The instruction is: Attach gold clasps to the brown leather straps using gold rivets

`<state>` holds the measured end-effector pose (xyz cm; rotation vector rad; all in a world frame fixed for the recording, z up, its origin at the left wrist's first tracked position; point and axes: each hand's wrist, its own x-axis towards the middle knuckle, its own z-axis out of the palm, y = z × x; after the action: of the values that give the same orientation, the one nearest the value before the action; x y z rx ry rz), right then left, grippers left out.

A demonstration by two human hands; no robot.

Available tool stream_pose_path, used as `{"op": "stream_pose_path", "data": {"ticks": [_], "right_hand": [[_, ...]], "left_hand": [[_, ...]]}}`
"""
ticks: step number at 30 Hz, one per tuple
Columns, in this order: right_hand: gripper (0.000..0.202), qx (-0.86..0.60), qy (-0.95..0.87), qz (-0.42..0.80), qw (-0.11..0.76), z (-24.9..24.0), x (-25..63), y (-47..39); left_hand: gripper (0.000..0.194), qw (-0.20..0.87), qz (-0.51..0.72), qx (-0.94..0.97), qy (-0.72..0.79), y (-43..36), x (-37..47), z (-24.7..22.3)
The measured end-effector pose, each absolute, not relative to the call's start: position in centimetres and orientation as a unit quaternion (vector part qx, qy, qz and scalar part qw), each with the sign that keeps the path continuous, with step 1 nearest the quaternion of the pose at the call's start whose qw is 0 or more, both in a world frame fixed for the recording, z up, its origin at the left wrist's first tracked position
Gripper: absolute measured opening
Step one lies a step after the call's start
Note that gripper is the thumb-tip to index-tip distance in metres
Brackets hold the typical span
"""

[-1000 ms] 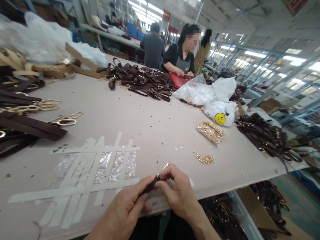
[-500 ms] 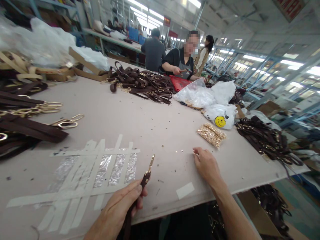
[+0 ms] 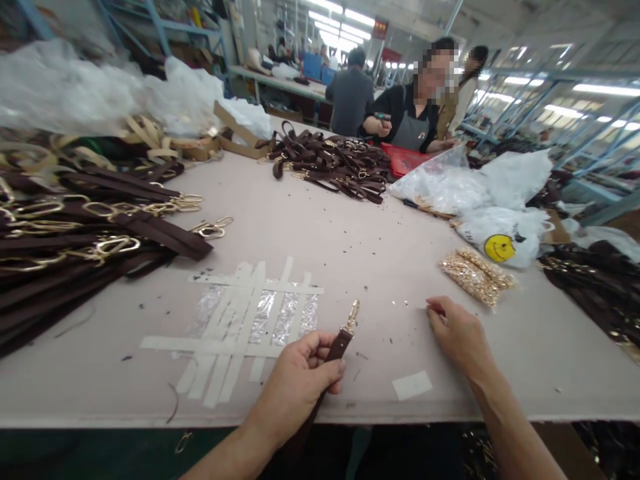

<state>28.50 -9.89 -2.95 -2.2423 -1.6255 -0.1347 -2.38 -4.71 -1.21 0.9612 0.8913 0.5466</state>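
My left hand [image 3: 305,377] is closed around a dark brown leather strap [image 3: 339,347], whose lower part hangs over the table's near edge. A gold snap hook [image 3: 353,319] at the strap's end points up and away from me. My right hand [image 3: 457,333] rests low at the table to the right, with its fingers curled and the thumb close to them. Whatever its fingertips may hold is too small to make out. Some tiny gold pieces [image 3: 400,303] lie just left of its fingertips. Beyond it sits a clear bag of small gold fittings [image 3: 475,277].
Brown straps with gold hooks [image 3: 165,227] pile up at left; another strap heap [image 3: 335,160] lies at the back. White plastic bags [image 3: 500,227] stand at right. Tape strips [image 3: 233,347] cover clear film on the table [image 3: 370,253]. A co-worker [image 3: 410,113] works across it.
My view has swung left, showing more of the left strap pile. My left hand has turned the strap so its broad face shows. The right hand looks much the same.
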Motion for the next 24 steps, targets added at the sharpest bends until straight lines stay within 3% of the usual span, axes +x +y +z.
{"op": "stream_pose_path", "data": {"ticks": [4,6,11,24], "right_hand": [[0.018,-0.723,-0.529,0.154,0.416,-2.4,22.4,-10.7],[0.015,-0.67,-0.517,0.233,0.479,-2.1,18.7,-11.1],[0.002,-0.637,-0.555,0.222,0.486,-1.9,13.4,-11.5],[0.012,-0.632,-0.589,0.148,0.481,-1.8,12.1,-11.4]], "left_hand": [[0.024,0.744,0.267,0.448,0.417,-5.0,-2.0,-1.3],[0.023,0.74,0.272,0.452,0.418,-5.1,-1.9,-1.4],[0.02,0.737,0.28,0.457,0.412,-5.4,-1.7,-1.7],[0.014,0.727,0.319,0.46,0.398,-5.8,-1.8,-1.5]]}}
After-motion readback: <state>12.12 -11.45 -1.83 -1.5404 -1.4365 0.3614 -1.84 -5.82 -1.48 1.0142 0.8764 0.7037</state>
